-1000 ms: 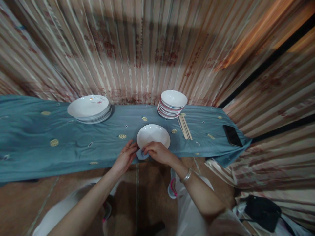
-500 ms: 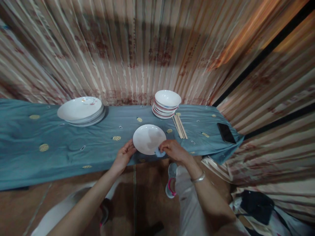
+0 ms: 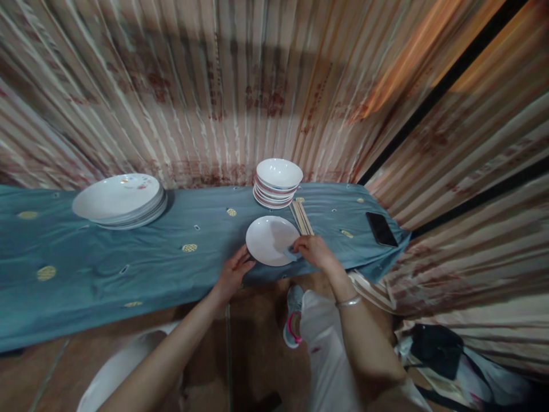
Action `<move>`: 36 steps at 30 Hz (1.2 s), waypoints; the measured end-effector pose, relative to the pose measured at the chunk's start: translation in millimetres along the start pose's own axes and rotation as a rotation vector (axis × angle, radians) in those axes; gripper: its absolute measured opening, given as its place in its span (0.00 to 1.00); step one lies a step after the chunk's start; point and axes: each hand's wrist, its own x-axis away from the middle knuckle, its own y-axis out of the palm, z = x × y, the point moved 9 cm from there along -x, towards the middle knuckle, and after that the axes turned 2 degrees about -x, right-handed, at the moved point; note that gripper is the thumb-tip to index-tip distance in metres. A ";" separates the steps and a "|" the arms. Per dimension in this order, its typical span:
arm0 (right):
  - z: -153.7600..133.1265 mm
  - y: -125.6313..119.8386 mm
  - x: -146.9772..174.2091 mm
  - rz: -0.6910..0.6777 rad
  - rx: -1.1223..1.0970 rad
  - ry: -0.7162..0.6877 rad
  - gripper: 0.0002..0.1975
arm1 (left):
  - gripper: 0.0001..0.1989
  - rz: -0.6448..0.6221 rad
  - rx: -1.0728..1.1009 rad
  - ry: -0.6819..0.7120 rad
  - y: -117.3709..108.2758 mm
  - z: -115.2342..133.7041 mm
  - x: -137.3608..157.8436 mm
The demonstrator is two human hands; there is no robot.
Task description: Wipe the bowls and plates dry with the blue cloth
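Note:
A white plate [image 3: 271, 240] is held near the front edge of the cloth-covered table. My left hand [image 3: 234, 272] grips its lower left rim, fingers partly under it. At the plate's right rim, my right hand [image 3: 315, 252] is closed on a small light-blue cloth [image 3: 292, 253] that touches the plate. Most of the cloth is hidden by my fingers. Just beyond my right hand lie several wooden chopsticks [image 3: 302, 217]. Behind the plate stands a stack of white bowls [image 3: 278, 174] with red bands.
A stack of large white plates [image 3: 120, 200] stands at the left on the blue tablecloth [image 3: 167, 274]. A black phone [image 3: 381, 229] lies near the right end. Pleated curtains [image 3: 193, 86] hang behind, and a dark bag [image 3: 437, 349] is at the lower right.
The plate and both hands have shifted right relative to the table, closer to the chopsticks. My right hand with the cloth has moved a little up along the plate's right rim.

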 end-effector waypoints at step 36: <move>-80.3 21.4 -12.3 0.132 -0.601 -0.234 0.15 | 0.30 0.167 0.084 0.019 -55.6 -0.7 10.4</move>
